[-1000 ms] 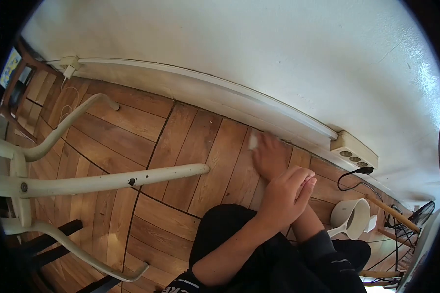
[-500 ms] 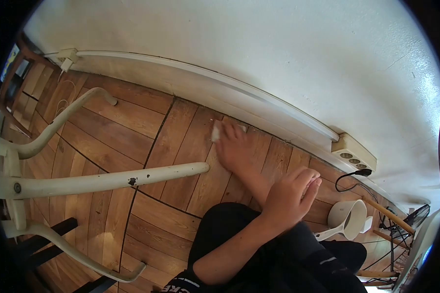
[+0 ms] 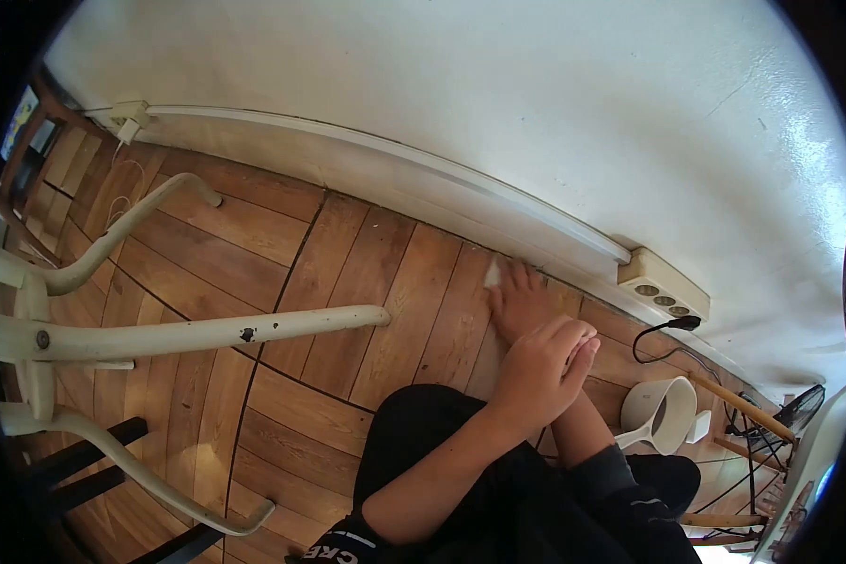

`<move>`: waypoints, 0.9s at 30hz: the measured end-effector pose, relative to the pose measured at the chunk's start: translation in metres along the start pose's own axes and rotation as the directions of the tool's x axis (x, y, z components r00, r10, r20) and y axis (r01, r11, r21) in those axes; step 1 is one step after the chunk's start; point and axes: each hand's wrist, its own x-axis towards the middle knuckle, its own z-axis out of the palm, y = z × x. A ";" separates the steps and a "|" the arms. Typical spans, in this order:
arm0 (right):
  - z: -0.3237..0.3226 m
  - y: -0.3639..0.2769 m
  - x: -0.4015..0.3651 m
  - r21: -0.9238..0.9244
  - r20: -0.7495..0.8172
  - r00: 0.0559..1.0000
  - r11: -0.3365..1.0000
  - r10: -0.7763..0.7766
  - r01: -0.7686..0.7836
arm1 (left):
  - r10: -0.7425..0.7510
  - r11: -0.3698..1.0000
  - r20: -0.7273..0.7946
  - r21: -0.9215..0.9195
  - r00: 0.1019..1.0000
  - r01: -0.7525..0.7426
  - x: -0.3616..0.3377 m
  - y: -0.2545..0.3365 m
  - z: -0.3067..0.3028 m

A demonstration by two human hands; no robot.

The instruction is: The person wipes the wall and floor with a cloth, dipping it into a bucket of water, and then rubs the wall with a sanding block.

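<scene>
Close to the wall, my right hand (image 3: 524,305) presses a small white cloth (image 3: 493,274) against the wooden floor (image 3: 423,310). Its fingers lie fairly flat over the cloth, and only one pale corner shows beside the thumb. My left hand (image 3: 547,369) is closed, thumb and fingers together, and crosses in front of the right forearm. Whatever it may hold is hidden inside the fingers. A cream dipper with a handle (image 3: 633,435) stands on the floor to the right of both hands.
A chipped white metal chair base (image 3: 188,331) spreads its legs on the left. Along the wall (image 3: 423,85), a power strip (image 3: 665,285) has a black plug (image 3: 683,322) and cord. A fan (image 3: 799,412) and wooden legs (image 3: 743,408) stand at the right.
My right hand has slid rightward along the wall's base with the white cloth under it. My left hand stays closed and has shifted only slightly.
</scene>
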 end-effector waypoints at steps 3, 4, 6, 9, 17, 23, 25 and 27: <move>-0.008 0.023 -0.020 -0.075 -0.002 0.998 0.995 0.066 -0.066 | -0.008 1.000 -0.006 -0.009 1.000 0.008 -0.001 0.002 0.001; -0.004 0.024 -0.020 -0.079 -0.001 0.998 0.995 0.061 -0.061 | 0.000 1.000 -0.013 -0.011 1.000 0.000 -0.001 0.002 0.002; -0.009 0.004 -0.014 -0.137 -0.013 0.989 0.979 0.150 -0.150 | 0.003 1.000 -0.022 -0.015 1.000 -0.003 -0.001 0.001 0.003; 0.011 -0.028 0.004 -0.058 -0.035 0.998 0.997 0.049 -0.051 | 0.015 0.999 -0.011 -0.047 1.000 -0.016 0.001 0.000 0.004; 0.038 -0.094 0.060 0.084 -0.137 0.987 0.991 -0.089 0.101 | -0.042 0.998 0.007 -0.045 0.999 0.042 0.003 -0.009 -0.003; 0.011 -0.031 0.019 0.014 -0.100 0.995 1.000 -0.026 0.028 | 0.011 1.000 -0.014 -0.017 1.000 -0.011 0.002 -0.009 -0.002; -0.005 -0.008 0.002 0.007 -0.020 0.998 0.998 0.062 -0.062 | 0.006 1.000 -0.006 -0.006 1.000 -0.006 0.000 -0.005 0.000; -0.015 0.016 -0.018 -0.010 0.015 0.994 0.994 0.107 -0.107 | 0.001 1.000 0.000 0.006 1.000 -0.001 -0.001 -0.001 0.001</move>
